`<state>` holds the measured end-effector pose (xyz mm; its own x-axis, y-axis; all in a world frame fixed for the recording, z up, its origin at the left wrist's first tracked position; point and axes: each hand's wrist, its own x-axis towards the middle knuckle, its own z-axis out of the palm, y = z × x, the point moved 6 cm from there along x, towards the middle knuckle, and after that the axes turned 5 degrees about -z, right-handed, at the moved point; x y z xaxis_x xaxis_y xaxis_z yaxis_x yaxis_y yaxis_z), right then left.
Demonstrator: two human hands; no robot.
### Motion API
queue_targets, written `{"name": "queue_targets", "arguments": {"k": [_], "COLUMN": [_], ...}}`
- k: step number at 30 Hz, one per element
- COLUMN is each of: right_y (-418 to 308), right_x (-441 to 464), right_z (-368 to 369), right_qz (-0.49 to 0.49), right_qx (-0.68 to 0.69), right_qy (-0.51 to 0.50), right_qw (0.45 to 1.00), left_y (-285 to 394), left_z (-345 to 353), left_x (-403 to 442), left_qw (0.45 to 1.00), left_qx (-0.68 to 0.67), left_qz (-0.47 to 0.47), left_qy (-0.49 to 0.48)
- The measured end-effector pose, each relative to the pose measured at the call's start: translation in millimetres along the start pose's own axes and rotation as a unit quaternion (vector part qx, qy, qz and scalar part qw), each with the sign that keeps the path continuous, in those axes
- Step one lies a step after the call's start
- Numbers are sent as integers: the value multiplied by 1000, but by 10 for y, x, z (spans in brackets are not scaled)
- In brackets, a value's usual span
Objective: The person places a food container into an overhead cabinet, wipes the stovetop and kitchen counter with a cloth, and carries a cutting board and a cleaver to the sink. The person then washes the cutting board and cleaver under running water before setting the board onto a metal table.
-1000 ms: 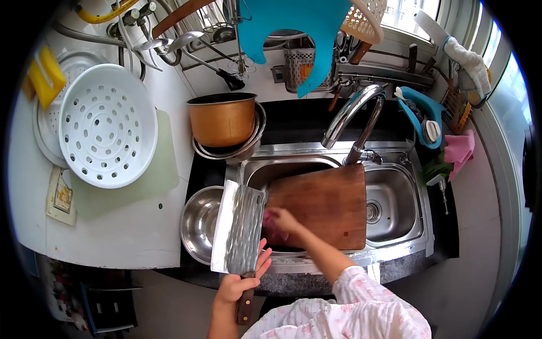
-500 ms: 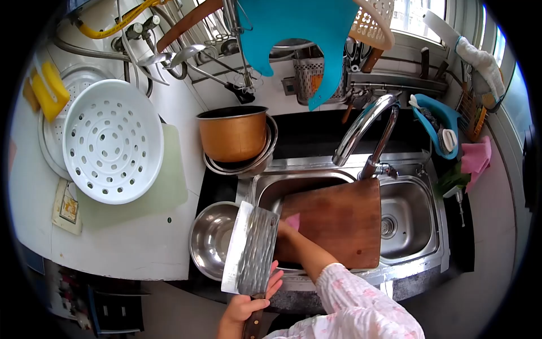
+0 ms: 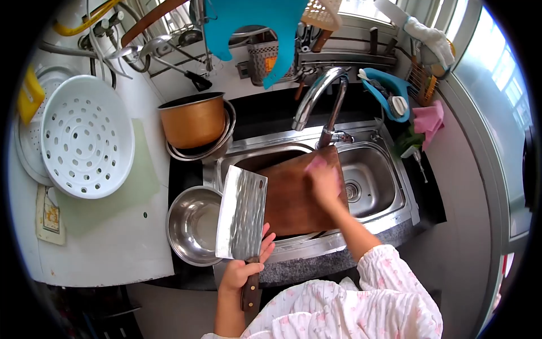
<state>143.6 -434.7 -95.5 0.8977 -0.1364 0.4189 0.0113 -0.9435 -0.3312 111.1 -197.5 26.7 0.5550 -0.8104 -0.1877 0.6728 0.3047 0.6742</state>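
My left hand [image 3: 241, 272] grips a cleaver [image 3: 243, 214] by the neck of its wooden handle, and the broad hammered blade points up and away from me. Beside that blade, a brown wooden cutting board [image 3: 293, 200] lies tilted across the left sink basin. My right hand [image 3: 326, 185] is blurred over the board's right part, its fingers closed on a pink cloth [image 3: 316, 163] that shows around them. A steel bowl [image 3: 192, 226] stands on the counter just left of the cleaver.
A curved faucet [image 3: 316, 93] arches behind the board, with the right sink basin [image 3: 370, 175] beside it. An orange-brown pot [image 3: 193, 121] rests in steel bowls at the back left. Farther left is a white perforated steamer tray [image 3: 87, 138]; a blue caddy [image 3: 389, 85] sits back right.
My right hand has moved from behind the cleaver, at the board's left part, to its right part with the pink cloth. The camera view has shifted; my left hand still holds the cleaver.
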Motion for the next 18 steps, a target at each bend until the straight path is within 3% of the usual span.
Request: {"name": "queue_targets", "arguments": {"k": [2, 4, 5, 6, 8, 10, 12, 14, 18], "right_y": [-563, -909, -954, -955, -595, -360, -205, -62, 447], "right_x": [-517, -626, -526, -459, -361, -340, -349, -396, -512], "right_z": [412, 596, 368, 192, 125, -139, -478, -802, -1399], "right_qz": [-82, 1, 123, 242, 207, 351, 341, 337, 315], "right_qx": [59, 339, 408, 469, 526, 699, 785, 786, 703], "right_qy": [-14, -200, -208, -211, -55, -51, -31, 7, 95], "right_qw": [995, 919, 880, 823, 823, 621, 516, 518, 630], "left_y": [-14, 4, 6, -2, -30, -64, -91, -100, -124], "left_z": [29, 63, 69, 70, 47, 49, 46, 80, 173], "left_x": [16, 58, 52, 57, 88, 103, 146, 171, 220], "left_qw": [1000, 1000, 1000, 999, 1000, 1000, 1000, 1000, 1000], "left_qx": [4, 18, 28, 30, 20, 14, -13, -14, -23], "left_qz": [4, -3, -10, -15, -1, 1, 7, 7, -9], "left_qy": [-3, -2, 9, 4, 2, -2, -9, -17, -18]}}
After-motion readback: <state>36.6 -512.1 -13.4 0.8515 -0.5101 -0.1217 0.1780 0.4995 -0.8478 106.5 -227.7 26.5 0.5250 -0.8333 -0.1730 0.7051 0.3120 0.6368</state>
